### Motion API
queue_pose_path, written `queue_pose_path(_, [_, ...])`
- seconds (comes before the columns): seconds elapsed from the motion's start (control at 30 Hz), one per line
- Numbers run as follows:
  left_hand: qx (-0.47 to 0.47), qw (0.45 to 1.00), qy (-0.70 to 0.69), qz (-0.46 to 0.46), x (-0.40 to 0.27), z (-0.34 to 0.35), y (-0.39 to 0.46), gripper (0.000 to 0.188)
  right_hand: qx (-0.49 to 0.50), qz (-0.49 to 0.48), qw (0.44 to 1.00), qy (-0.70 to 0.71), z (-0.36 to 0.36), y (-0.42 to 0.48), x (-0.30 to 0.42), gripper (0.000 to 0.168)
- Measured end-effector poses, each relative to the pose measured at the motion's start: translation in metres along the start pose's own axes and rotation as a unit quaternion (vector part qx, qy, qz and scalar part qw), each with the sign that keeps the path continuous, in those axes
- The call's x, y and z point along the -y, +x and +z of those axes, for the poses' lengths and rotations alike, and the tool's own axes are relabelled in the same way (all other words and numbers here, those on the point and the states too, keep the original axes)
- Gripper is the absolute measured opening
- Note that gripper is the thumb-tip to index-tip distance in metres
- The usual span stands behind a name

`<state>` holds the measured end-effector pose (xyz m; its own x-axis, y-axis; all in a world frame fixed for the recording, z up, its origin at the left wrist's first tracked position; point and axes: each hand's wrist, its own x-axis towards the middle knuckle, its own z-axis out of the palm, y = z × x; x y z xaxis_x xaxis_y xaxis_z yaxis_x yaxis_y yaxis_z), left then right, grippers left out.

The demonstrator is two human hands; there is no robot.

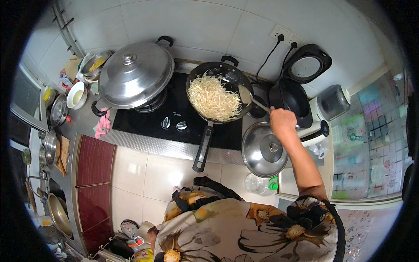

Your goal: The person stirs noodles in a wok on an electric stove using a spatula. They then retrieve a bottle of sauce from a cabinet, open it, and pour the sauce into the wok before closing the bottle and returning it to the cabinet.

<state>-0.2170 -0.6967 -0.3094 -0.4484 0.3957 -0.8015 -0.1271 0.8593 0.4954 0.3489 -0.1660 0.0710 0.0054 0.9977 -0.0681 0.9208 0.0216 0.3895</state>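
Observation:
My right hand (283, 121) is closed round the handle of a metal spatula (245, 95). The spatula's blade rests in a black wok (234, 80) at its right side, beside a heap of bean sprouts (212, 98). The wok stands on the right part of a black glass gas hob (147, 124), its long handle pointing towards me. Below my right hand lies a domed metal lid (263, 150) with a dark knob. A small part of what looks like my left hand (152, 235) shows at my clothing's left edge; its fingers are hidden.
A large lidded steel wok (136, 75) stands on the left burner. Right of the hob are an open rice cooker (291, 101) and a white appliance (316, 131). A pink cloth (103, 125) and a white bowl (77, 95) lie left. A large plastic bottle (258, 185) stands on the floor.

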Motion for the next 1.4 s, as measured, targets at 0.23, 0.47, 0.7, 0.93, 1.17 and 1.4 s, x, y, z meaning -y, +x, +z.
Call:
queue_pose_path(0.23, [-0.001,1.0,-0.016,-0.003,0.018,0.003,-0.003,0.027,0.026,-0.03,0.999,0.003,-0.019,-0.027,0.036,0.027])
queue_pose_path(0.47, [-0.004,1.0,-0.013,-0.005,0.017,-0.004,-0.006,0.027,-0.092,-0.014,0.991,0.1,-0.021,-0.057,0.022,0.034])
queue_pose_path(0.7, [-0.002,1.0,-0.005,0.007,0.005,-0.008,-0.002,0.027,-0.112,-0.115,0.978,0.137,0.007,-0.066,0.074,0.04])
queue_pose_path(0.93, [-0.009,1.0,-0.009,0.011,-0.002,-0.008,-0.004,0.027,-0.084,-0.061,0.992,0.077,0.057,-0.038,0.071,0.051])
queue_pose_path(1.17, [-0.024,1.0,-0.016,-0.002,0.009,0.002,-0.018,0.028,-0.187,0.019,0.98,0.068,0.045,-0.027,0.029,0.037])
queue_pose_path(1.4, [-0.026,1.0,-0.012,-0.013,0.01,0.016,-0.027,0.028,-0.121,0.081,0.987,0.074,0.087,0.016,-0.006,0.034])
